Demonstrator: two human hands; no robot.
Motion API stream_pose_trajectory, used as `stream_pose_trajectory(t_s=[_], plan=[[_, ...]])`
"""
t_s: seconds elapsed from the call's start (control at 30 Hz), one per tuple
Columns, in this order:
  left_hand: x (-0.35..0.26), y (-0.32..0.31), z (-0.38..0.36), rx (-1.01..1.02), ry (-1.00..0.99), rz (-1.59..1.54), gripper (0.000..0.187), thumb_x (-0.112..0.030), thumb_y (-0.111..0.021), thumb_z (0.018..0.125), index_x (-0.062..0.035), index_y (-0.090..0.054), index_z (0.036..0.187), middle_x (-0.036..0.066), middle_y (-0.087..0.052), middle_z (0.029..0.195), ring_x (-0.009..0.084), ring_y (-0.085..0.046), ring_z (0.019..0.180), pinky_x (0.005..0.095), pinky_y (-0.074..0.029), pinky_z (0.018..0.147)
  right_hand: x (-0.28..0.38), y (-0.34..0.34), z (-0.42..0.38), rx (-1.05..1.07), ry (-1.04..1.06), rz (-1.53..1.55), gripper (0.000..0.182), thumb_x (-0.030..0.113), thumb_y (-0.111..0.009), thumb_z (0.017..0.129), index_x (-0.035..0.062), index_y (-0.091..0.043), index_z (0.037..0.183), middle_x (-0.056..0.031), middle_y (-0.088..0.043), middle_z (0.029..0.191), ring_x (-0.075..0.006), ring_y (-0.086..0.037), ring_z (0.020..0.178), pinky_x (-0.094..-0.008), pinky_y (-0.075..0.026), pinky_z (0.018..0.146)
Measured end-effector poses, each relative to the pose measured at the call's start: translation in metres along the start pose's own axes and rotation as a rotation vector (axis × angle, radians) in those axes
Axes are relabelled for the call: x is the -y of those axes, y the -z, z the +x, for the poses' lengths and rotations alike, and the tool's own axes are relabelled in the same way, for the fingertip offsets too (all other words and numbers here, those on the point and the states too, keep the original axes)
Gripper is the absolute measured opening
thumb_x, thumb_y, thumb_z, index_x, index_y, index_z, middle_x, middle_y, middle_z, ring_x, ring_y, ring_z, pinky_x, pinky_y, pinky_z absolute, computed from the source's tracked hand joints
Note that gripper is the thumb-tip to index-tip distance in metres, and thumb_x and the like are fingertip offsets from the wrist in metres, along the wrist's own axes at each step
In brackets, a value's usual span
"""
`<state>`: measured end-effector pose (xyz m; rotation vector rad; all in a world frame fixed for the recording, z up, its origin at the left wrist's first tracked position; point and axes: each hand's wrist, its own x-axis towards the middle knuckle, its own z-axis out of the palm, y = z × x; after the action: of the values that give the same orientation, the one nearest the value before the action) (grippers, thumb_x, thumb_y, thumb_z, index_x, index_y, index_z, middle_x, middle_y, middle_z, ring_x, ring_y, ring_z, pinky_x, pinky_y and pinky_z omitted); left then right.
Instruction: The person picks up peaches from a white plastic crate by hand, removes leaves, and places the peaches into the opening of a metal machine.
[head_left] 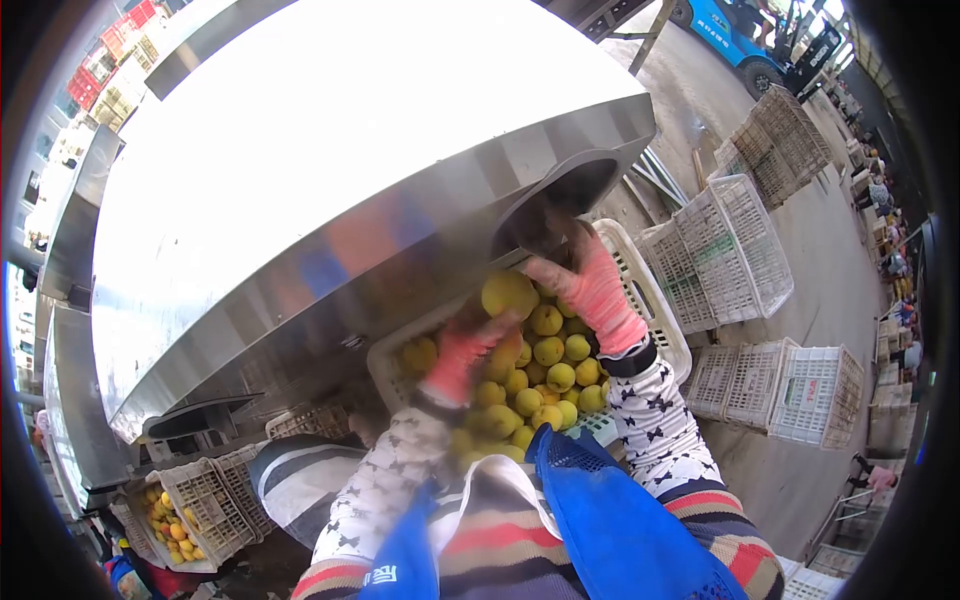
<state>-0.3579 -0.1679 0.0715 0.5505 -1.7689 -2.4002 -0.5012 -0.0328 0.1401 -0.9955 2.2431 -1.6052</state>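
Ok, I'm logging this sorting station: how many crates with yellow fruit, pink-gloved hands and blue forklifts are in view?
Crates with yellow fruit: 2, near crate, lower-left crate
Pink-gloved hands: 2, left hand, right hand
Blue forklift: 1
Total: 5

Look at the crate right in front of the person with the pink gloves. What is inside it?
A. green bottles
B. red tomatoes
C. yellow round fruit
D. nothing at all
C: the white crate is heaped with yellow round fruit, and the left hand in its pink glove rests on the pile while the right hand reaches up under the metal chute.
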Motion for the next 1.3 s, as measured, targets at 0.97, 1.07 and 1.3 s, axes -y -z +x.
stream_pose_trajectory(t_s=[0.97, 1.07, 1.3], plan=[[0.034, -0.006, 0.002, -0.034, 0.148, -1.036, 0.038, -0.037, -0.061, 0.096, -0.0114, -0.053, 0.123, 0.011, -0.058, 0.123, 0.0308, -0.057, 0.115, 0.0542, -0.051, 0.096, -0.021, -0.012, 0.029, -0.149, 0.143, -0.219, 0.07, 0.037, -0.08, 0.075, 0.0029, -0.055, 0.131, -0.0201, -0.059, 0.122, -0.0382, -0.057, 0.114, -0.0426, -0.047, 0.098], [0.019, -0.009, -0.007, -0.018, 0.214, -0.988, 0.046, -0.046, -0.057, 0.096, -0.0097, -0.053, 0.125, 0.013, -0.059, 0.123, 0.0312, -0.059, 0.114, 0.0521, -0.052, 0.095, 0.007, -0.01, -0.027, 0.163, 0.249, -0.197, 0.086, 0.036, -0.084, 0.073, 0.0071, -0.045, 0.145, -0.0166, -0.052, 0.135, -0.0325, -0.053, 0.123, -0.0421, -0.043, 0.105], [0.019, -0.011, -0.003, 0.226, 0.429, -0.783, 0.062, -0.059, -0.057, 0.092, -0.0043, -0.057, 0.121, 0.015, -0.065, 0.111, 0.0311, -0.064, 0.106, 0.0464, -0.053, 0.089, -0.011, -0.012, -0.032, -0.013, -0.024, 0.022, 0.087, 0.031, -0.081, 0.078, 0.0013, -0.037, 0.147, -0.0216, -0.056, 0.132, -0.0344, -0.055, 0.123, -0.0409, -0.044, 0.102]])
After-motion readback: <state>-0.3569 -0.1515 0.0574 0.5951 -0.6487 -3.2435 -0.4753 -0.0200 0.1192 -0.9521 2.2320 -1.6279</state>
